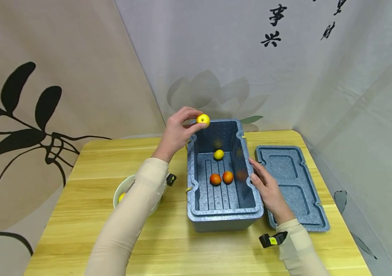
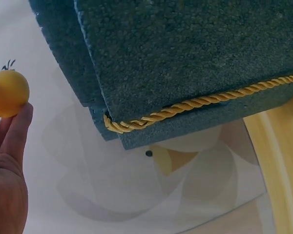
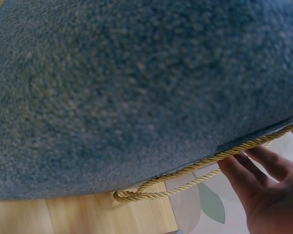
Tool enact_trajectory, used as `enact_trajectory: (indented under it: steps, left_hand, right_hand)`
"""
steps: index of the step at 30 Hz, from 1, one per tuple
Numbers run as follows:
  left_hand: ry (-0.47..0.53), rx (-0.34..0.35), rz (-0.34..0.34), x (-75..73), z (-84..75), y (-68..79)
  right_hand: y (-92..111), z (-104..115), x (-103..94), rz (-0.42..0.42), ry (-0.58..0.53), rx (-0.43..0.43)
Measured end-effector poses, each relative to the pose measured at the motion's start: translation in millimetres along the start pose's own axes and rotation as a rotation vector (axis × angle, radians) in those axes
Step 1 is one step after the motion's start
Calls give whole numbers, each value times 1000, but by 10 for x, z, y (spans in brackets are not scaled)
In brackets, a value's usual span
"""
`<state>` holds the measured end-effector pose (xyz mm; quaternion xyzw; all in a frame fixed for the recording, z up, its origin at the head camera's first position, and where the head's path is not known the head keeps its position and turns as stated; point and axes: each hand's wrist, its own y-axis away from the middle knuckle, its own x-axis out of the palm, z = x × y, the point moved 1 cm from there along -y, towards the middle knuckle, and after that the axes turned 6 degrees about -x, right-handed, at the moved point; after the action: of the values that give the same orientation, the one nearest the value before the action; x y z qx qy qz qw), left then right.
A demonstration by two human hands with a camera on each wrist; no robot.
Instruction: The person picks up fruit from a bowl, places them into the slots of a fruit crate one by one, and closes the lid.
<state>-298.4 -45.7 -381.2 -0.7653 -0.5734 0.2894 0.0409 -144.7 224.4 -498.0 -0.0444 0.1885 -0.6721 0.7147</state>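
My left hand (image 1: 178, 128) pinches a small yellow apple (image 1: 203, 119) between thumb and fingers, above the far left corner of a grey-blue foam box (image 1: 223, 214). In the left wrist view the apple (image 2: 10, 93) shows at the left edge, beside the box wall (image 2: 185, 53). Inside the box lie a yellow fruit (image 1: 218, 154) toward the back and two orange-red fruits, one at left (image 1: 215, 179) and one at right (image 1: 228, 177). My right hand (image 1: 268, 188) rests against the box's right side, its fairly straight fingers touching the wall near a gold rope (image 3: 185, 170).
A pale bowl (image 1: 117, 193) with something yellow in it stands left of the box, partly hidden by my left forearm. The box's lid (image 1: 287, 184) lies on the wooden table (image 1: 168, 245) at right. Printed cloth (image 1: 216, 50) hangs behind the table.
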Motion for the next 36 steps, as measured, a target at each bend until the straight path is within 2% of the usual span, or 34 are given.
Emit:
enact_trajectory:
  steps: [7, 19, 28, 36]
  left_hand:
    - [-27, 15, 38, 26, -17, -76]
    - [-50, -26, 67, 135, 26, -127]
    - [-44, -30, 89, 169, 65, -163]
    - [-133, -30, 92, 170, 105, -140]
  right_hand:
    - [-5, 5, -10, -5, -15, -9]
    - [5, 5, -7, -1, -16, 4]
    - [-2, 20, 7, -1, -27, 4]
    - [-7, 14, 8, -10, -24, -12]
